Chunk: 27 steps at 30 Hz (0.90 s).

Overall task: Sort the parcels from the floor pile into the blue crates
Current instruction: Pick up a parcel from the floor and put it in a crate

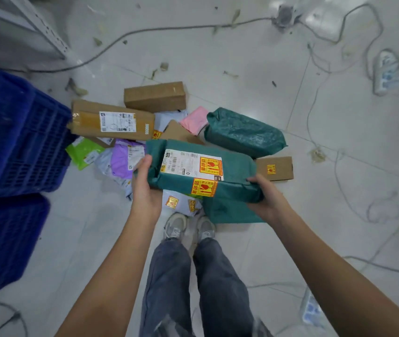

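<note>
Head view, both hands (bare) gripping green parcel [232,171]

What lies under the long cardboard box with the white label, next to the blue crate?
Under the long cardboard box: a green mailer and a purple one poke out. How far they reach beneath is hidden.

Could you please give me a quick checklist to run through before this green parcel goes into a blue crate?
1. Grip on both ends: left hand and right hand hold the green parcel: ok.
2. Parcel lifted off the pile: ok.
3. Fragile stickers noticed, so set it down gently: ok.
4. Label facing up and readable: ok.
5. Room in the blue crate at left: cannot tell, its inside is out of sight.
6. Footing: loose cables on the floor to the right: not ok.
</note>
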Each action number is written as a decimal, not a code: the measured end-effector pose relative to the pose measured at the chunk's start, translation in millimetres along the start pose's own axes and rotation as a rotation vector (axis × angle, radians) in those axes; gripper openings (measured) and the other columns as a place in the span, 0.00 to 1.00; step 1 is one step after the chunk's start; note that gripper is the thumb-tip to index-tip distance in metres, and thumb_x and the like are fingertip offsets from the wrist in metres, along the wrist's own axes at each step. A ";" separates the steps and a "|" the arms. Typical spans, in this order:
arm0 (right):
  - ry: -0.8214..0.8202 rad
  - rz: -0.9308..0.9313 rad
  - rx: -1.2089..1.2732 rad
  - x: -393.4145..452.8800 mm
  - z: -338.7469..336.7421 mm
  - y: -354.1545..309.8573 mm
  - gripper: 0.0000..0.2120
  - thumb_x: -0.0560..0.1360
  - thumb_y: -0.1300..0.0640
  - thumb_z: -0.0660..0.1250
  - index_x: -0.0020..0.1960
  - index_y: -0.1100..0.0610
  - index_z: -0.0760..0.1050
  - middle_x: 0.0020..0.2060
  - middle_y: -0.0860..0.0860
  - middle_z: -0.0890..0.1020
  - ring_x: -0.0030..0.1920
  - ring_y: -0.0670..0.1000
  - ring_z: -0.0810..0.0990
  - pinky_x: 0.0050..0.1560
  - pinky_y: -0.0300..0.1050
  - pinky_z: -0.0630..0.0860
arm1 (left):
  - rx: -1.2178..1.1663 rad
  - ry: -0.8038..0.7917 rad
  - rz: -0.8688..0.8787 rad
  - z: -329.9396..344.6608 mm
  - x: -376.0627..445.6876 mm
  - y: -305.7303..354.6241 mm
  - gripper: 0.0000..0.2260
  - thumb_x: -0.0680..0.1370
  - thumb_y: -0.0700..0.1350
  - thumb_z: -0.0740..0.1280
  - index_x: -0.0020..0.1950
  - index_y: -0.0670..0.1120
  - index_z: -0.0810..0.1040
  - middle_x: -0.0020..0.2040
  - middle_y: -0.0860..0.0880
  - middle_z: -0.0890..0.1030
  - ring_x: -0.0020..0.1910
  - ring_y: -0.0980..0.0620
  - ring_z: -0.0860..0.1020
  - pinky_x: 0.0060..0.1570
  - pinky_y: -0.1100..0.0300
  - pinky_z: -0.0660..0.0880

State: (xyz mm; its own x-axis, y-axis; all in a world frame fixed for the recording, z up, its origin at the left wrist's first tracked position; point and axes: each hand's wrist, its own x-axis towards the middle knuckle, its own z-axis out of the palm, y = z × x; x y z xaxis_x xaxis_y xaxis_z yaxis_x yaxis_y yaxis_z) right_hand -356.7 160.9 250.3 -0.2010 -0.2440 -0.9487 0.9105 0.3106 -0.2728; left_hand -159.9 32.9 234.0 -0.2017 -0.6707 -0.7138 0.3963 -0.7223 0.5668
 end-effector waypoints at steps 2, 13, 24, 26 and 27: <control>-0.082 -0.082 0.064 -37.5 8.2 3.9 0.14 0.74 0.67 0.59 0.59 0.62 0.73 0.52 0.58 0.80 0.48 0.55 0.79 0.37 0.43 0.80 | -0.101 0.021 -0.010 1.6 -30.9 15.6 0.16 0.80 0.49 0.59 0.65 0.44 0.72 0.59 0.45 0.78 0.59 0.48 0.76 0.53 0.57 0.77; -0.493 -0.172 -0.246 -173.2 52.4 73.5 0.23 0.75 0.69 0.62 0.68 0.59 0.67 0.61 0.57 0.78 0.58 0.55 0.78 0.54 0.48 0.77 | 0.137 0.069 0.005 10.4 -176.0 63.7 0.29 0.73 0.38 0.71 0.70 0.52 0.65 0.55 0.46 0.80 0.43 0.52 0.81 0.38 0.59 0.79; -0.510 -0.290 -0.889 -197.5 183.4 76.2 0.22 0.75 0.48 0.63 0.67 0.49 0.68 0.51 0.52 0.79 0.41 0.48 0.76 0.34 0.40 0.69 | 0.093 0.119 0.181 -82.4 -212.5 181.2 0.29 0.71 0.36 0.71 0.68 0.56 0.69 0.45 0.54 0.84 0.40 0.56 0.82 0.40 0.61 0.76; -0.542 -0.308 -0.968 -199.9 221.1 90.3 0.23 0.74 0.49 0.67 0.67 0.48 0.69 0.53 0.47 0.81 0.46 0.46 0.79 0.40 0.40 0.73 | 0.081 0.117 0.195 -99.7 -206.5 201.9 0.28 0.72 0.37 0.71 0.68 0.56 0.69 0.46 0.55 0.84 0.41 0.57 0.82 0.40 0.61 0.76; -0.573 -0.308 -1.011 -199.4 239.6 98.1 0.22 0.73 0.50 0.68 0.67 0.48 0.71 0.55 0.46 0.81 0.51 0.47 0.80 0.45 0.41 0.75 | 0.069 0.127 0.203 -109.4 -202.8 212.6 0.28 0.72 0.37 0.71 0.68 0.56 0.69 0.47 0.55 0.84 0.43 0.56 0.82 0.41 0.61 0.76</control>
State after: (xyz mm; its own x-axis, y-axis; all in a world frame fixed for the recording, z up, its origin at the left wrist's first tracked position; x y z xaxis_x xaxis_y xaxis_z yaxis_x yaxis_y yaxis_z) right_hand -140.8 20.0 451.0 0.0625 -0.7281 -0.6826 0.1059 0.6849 -0.7209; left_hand 63.3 33.8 454.2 -0.0085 -0.7797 -0.6261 0.3540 -0.5879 0.7273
